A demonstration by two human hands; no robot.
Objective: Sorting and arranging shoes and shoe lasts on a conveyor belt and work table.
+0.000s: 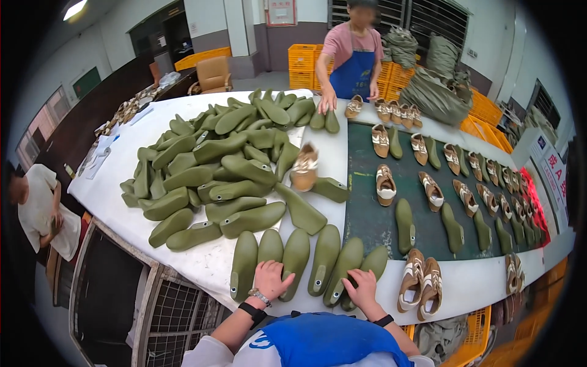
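Note:
Green shoe lasts lie side by side in a row along the near table edge. My left hand (271,282) grips the heel end of one green shoe last (270,244), its thumb spread toward the neighbouring shoe last (296,260). To the right, my right hand (363,286) has its fingers over the outermost shoe last (375,262), and its thumb reaches the shoe last (345,269) beside it. My palms hide parts of the lasts. Just beyond is a large heap of green lasts (208,150). A blurred brown-and-white sneaker (304,170) appears at the heap's right side.
On the right, a dark green conveyor belt (379,232) carries rows of sneakers and lasts. A pair of sneakers (422,284) rests near my right forearm. Across the table, a co-worker in a blue apron (354,73) touches two lasts (324,121). Another person (49,208) is at left.

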